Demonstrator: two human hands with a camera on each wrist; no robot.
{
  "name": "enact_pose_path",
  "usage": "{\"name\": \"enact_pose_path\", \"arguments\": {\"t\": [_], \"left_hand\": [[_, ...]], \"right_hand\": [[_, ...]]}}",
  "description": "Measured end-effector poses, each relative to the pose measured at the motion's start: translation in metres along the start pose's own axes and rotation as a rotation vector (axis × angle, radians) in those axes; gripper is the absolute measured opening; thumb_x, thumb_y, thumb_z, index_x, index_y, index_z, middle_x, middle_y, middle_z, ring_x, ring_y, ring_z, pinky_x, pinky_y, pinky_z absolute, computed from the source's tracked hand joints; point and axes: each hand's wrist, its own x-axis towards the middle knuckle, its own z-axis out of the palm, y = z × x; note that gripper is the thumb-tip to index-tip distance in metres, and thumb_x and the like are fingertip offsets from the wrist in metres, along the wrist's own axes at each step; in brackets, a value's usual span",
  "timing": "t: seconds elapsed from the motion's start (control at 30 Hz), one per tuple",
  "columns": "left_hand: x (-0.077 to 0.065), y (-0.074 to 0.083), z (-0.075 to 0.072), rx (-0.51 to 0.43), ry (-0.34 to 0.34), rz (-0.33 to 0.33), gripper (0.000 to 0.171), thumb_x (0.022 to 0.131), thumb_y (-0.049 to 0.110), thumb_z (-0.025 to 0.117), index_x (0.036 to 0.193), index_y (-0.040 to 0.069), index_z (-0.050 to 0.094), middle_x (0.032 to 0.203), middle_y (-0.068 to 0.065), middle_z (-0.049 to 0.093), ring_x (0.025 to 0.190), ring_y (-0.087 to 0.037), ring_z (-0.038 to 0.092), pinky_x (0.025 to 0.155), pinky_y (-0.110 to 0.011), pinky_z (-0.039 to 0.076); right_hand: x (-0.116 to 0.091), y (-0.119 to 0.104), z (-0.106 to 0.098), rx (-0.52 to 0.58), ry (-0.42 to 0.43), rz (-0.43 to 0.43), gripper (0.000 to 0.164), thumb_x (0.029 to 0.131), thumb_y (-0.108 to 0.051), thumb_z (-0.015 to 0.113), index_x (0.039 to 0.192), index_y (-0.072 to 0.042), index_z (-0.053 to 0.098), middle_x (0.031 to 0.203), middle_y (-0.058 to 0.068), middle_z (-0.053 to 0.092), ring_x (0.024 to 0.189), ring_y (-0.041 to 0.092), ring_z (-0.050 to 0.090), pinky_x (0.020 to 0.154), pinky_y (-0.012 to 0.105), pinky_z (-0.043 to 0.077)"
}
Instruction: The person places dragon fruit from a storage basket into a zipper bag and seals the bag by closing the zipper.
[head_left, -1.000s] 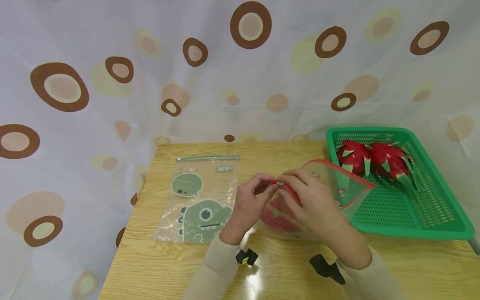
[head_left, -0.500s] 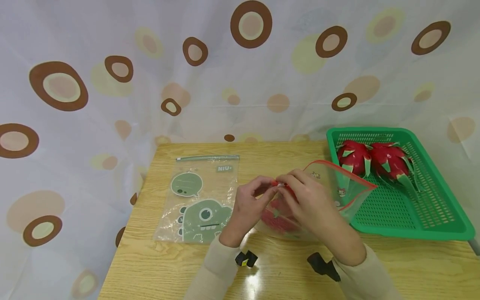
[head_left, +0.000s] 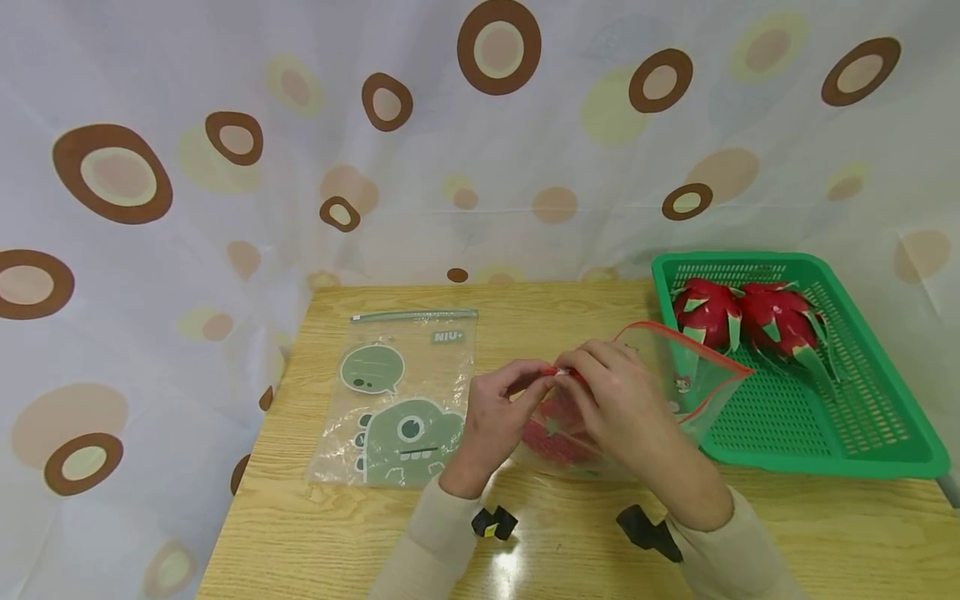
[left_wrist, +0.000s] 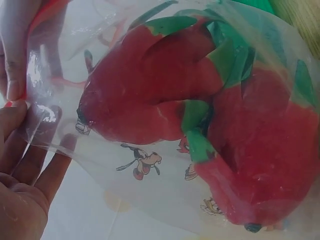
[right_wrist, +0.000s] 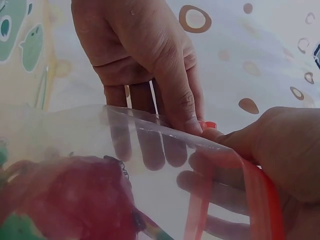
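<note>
A clear bag [head_left: 697, 344], red-rimmed and printed with small cartoon figures, rests on the table [head_left: 555, 567], two red fruits [left_wrist: 150, 85] inside, its mouth gaping rightward. Left hand [head_left: 497, 417] and right hand [head_left: 626, 404] each pinch the rim between thumb and finger. The green basket [head_left: 870, 462] beside it holds two more fruits [head_left: 776, 321].

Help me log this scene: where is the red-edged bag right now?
In the head view, the red-edged bag sits right of centre, between the monster bag and the basket, its rim pinched by the left hand and right hand.
</note>
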Motion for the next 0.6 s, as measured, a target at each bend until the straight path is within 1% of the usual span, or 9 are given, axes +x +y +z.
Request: {"name": "enact_pose_path", "arguments": {"t": [0.2,0.33,0.5,0.6], "left_hand": [[-0.0013,-0.0003,0.0017,-0.026,0.014,0.011,0.014,0.094,0.013,0.068,0.101,0.002,0.074,0.097,-0.013,0.076,0.092,-0.016,0.074,0.083,-0.03,0.061],[-0.0015,-0.0007,0.0026,-0.046,0.022,0.011,0.015,0.094,0.013,0.068,0.101,0.002,0.074,0.096,-0.014,0.076,0.088,-0.019,0.075,0.078,-0.03,0.062],[-0.002,0.0,0.003,-0.1,0.035,0.005,0.015,0.093,0.01,0.068,0.101,-0.001,0.074,0.094,-0.017,0.076,0.081,-0.029,0.075,0.071,-0.033,0.063],[-0.0022,0.0004,0.0026,-0.15,0.038,-0.006,0.015,0.093,0.008,0.067,0.101,-0.003,0.073,0.094,-0.019,0.075,0.081,-0.036,0.074,0.07,-0.041,0.063]], "right_hand": [[-0.0019,0.0015,-0.0012,-0.003,0.011,-0.014,0.014,0.08,-0.006,0.08,0.09,-0.003,0.07,0.082,0.007,0.066,0.076,0.023,0.062,0.078,0.045,0.053],[-0.0026,0.0019,-0.0022,-0.018,0.016,-0.011,0.014,0.08,-0.008,0.081,0.089,-0.004,0.071,0.081,0.006,0.066,0.074,0.022,0.062,0.076,0.043,0.053],[-0.0028,0.0022,-0.0021,-0.027,0.023,-0.014,0.012,0.081,-0.009,0.08,0.088,-0.004,0.071,0.082,0.006,0.066,0.074,0.021,0.061,0.073,0.041,0.052],[-0.0028,0.0025,-0.0022,-0.036,0.028,-0.017,0.012,0.081,-0.009,0.08,0.088,-0.004,0.072,0.082,0.006,0.066,0.074,0.022,0.061,0.071,0.041,0.052]]}}
